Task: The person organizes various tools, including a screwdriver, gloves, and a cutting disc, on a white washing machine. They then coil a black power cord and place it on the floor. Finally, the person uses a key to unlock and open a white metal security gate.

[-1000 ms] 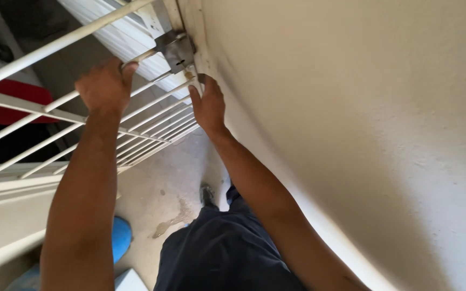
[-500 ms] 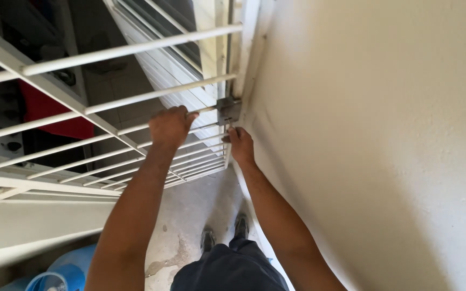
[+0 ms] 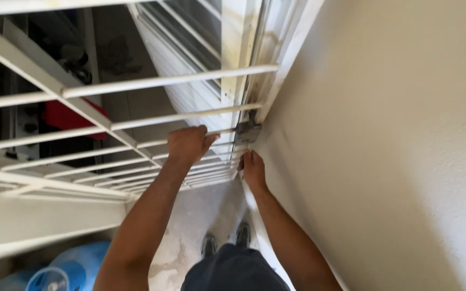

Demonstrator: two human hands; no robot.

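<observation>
There is just one view, from a camera on the person's head. It looks steeply down along a pale wall (image 3: 384, 161) that fills the right half of the frame. A white barred gate (image 3: 136, 124) fills the upper left. Both arms reach up from the bottom edge to the middle, so the camera sits close to the hands (about an arm away). Far below, at the bottom middle, are the floor (image 3: 200, 215) and the person's shoes (image 3: 225, 242).
</observation>
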